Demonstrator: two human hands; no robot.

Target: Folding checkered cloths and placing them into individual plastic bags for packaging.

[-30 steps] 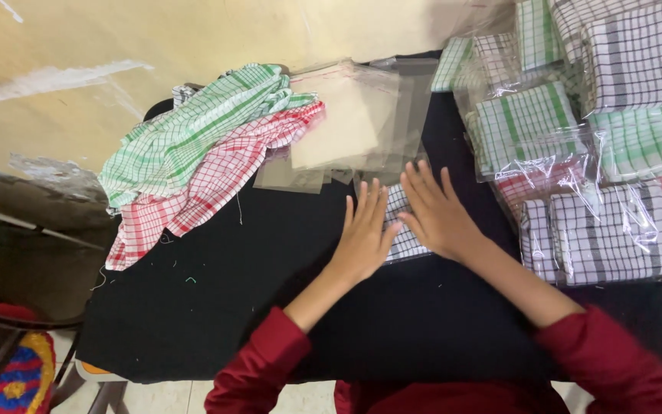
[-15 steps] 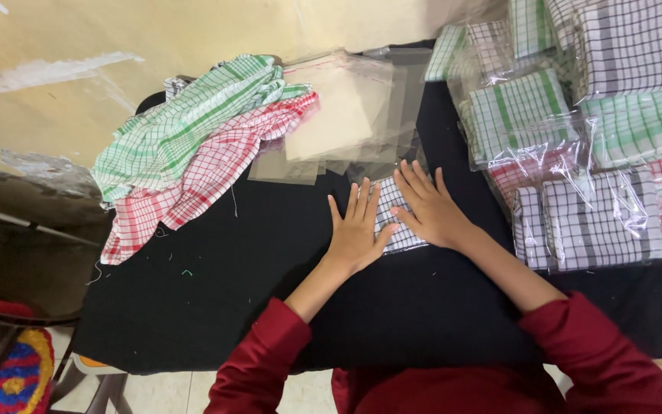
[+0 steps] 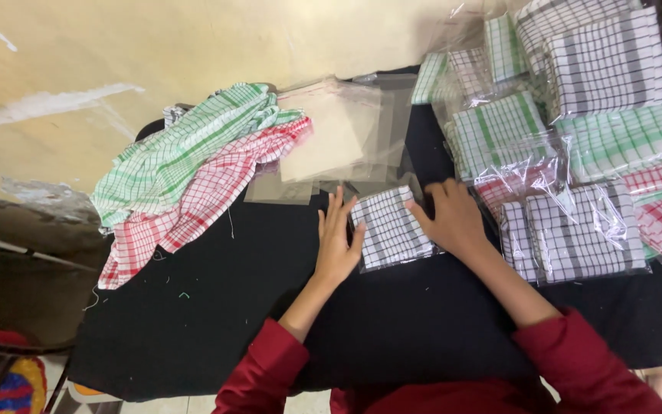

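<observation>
Center of frame: left hand (image 3: 336, 244) flat, fingers spread, touching left edge of bagged black-white checked cloth (image 3: 390, 228) on black table (image 3: 193, 322); right hand (image 3: 451, 217) open, pressing its right edge. Loose cloths (image 3: 193, 172) upper left.

Both hands spread apart off the bagged checked cloth (image 3: 391, 228), now uncovered, flanking its edges

A folded black-and-white checked cloth (image 3: 391, 228) in a clear bag lies between both flat hands: the left hand (image 3: 336, 244) touches its left edge, the right hand (image 3: 453, 218) its right edge. Beyond the fingertips lie empty clear bags (image 3: 342, 138); bagged cloths (image 3: 576, 230) sit just right of the right hand.
</observation>
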